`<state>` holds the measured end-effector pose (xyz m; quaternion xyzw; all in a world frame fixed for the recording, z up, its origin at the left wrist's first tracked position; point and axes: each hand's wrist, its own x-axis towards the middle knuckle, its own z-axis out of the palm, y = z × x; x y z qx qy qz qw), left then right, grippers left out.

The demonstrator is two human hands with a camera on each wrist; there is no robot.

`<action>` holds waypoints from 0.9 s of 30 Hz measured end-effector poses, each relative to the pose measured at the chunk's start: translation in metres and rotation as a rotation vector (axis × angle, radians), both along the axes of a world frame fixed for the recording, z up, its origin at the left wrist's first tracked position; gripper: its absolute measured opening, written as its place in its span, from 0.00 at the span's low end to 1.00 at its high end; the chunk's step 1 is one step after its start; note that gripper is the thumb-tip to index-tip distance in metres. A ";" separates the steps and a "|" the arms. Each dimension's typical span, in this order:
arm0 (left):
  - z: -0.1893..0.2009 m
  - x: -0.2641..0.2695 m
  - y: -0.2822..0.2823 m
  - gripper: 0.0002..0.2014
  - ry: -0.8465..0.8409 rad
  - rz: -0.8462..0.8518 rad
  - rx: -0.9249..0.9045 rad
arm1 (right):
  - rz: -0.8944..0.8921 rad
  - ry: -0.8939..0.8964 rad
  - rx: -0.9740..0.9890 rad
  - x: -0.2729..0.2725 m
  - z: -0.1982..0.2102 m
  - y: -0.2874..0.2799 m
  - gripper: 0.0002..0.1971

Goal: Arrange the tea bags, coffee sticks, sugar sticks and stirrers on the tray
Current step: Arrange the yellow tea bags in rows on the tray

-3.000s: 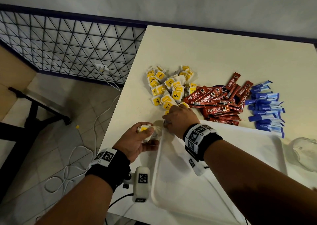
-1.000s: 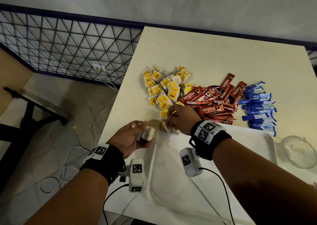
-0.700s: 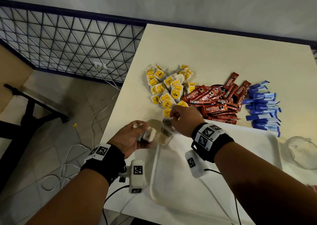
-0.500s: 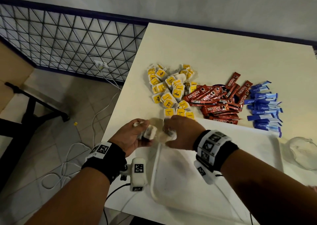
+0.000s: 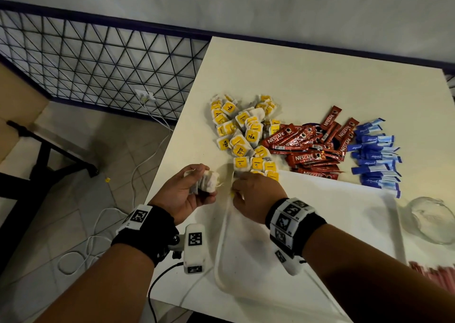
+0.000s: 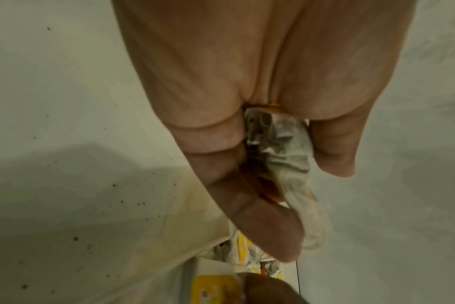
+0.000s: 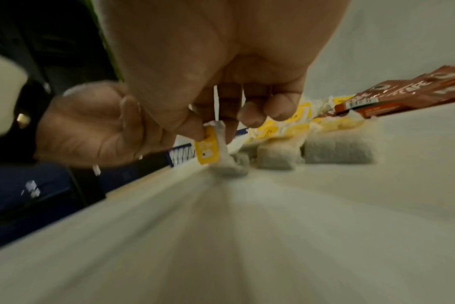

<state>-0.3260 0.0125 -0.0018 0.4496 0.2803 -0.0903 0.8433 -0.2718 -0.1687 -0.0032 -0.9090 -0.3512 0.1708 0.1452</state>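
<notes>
Several tea bags (image 5: 205, 182) sat bunched in the left hand (image 5: 183, 194) while the right hand (image 5: 256, 199) pinched one limp, light bag (image 7: 225, 162) by its yellow tag (image 7: 208, 151) (best grip, probably).

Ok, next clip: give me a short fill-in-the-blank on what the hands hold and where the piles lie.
1. The left hand grips a bunch of ____ bags.
2. The right hand pinches a tea bag by its ____ tag.
3. The coffee sticks lie between the tea bag pile and the ____ sugar sticks.
4. The tray holds ____ sugar sticks.

Missing words: tea; yellow; blue; no
</notes>
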 end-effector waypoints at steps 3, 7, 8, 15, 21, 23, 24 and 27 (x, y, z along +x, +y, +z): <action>-0.002 -0.002 0.001 0.13 -0.001 0.003 -0.001 | -0.066 0.165 0.065 0.015 0.012 -0.002 0.10; -0.004 -0.004 0.000 0.09 0.017 0.005 0.012 | -0.138 0.308 -0.015 0.033 0.007 -0.001 0.10; -0.004 -0.004 0.000 0.08 0.020 0.004 0.015 | -0.168 0.280 -0.017 0.037 0.004 -0.002 0.11; -0.002 -0.006 0.001 0.12 0.020 -0.022 0.028 | -0.280 0.202 0.007 0.046 -0.001 0.000 0.10; -0.003 -0.001 -0.002 0.10 0.022 -0.060 0.035 | -0.278 0.143 0.029 0.050 0.000 0.005 0.12; -0.003 0.000 -0.005 0.10 0.022 -0.084 0.045 | -0.298 0.127 0.006 0.050 -0.001 0.003 0.12; -0.003 0.001 -0.007 0.11 0.021 -0.097 0.049 | -0.318 0.114 0.021 0.051 -0.002 -0.001 0.11; -0.003 0.005 -0.014 0.13 0.018 -0.142 0.079 | -0.421 0.070 0.163 0.052 -0.007 -0.030 0.09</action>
